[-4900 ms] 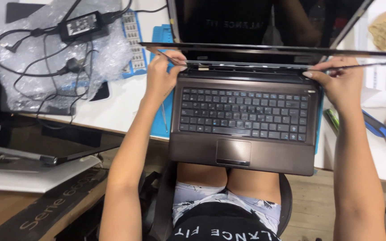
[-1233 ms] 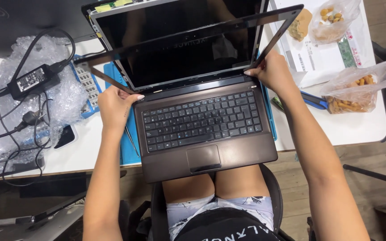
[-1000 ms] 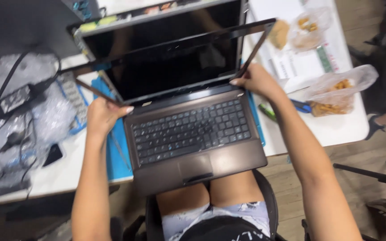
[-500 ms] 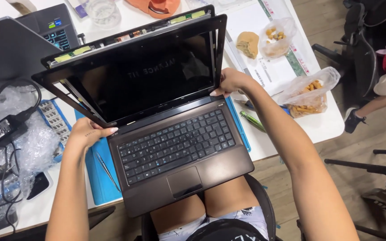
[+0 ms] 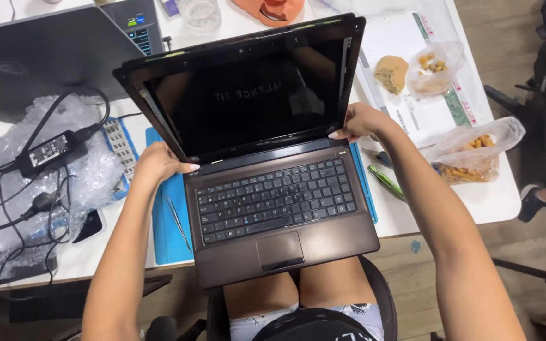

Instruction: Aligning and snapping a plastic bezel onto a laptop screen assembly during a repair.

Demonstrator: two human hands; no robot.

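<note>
A brown laptop [image 5: 273,208] rests on my lap and against the white table's edge, lid open, screen dark. A thin black screen bezel [image 5: 159,126] stands partly lifted off the lid, tilted in front of the display. My left hand [image 5: 159,163] grips the bezel's lower left corner. My right hand [image 5: 356,120] holds its lower right edge, fingers pinched on the frame. A blue mat [image 5: 165,221] lies under the laptop's left side with metal tweezers [image 5: 177,222] on it.
A black power adapter [image 5: 48,151] with cables lies on bubble wrap at left. A second grey laptop [image 5: 39,57] stands at the back left. Bags of snacks [image 5: 472,155] and a green pen [image 5: 385,182] lie right. The white table [image 5: 481,202] ends near right.
Since the oldest frame the screen bezel has come away from the lid and my hands hold it by its lower corners. The view has swung right and pulled back.
</note>
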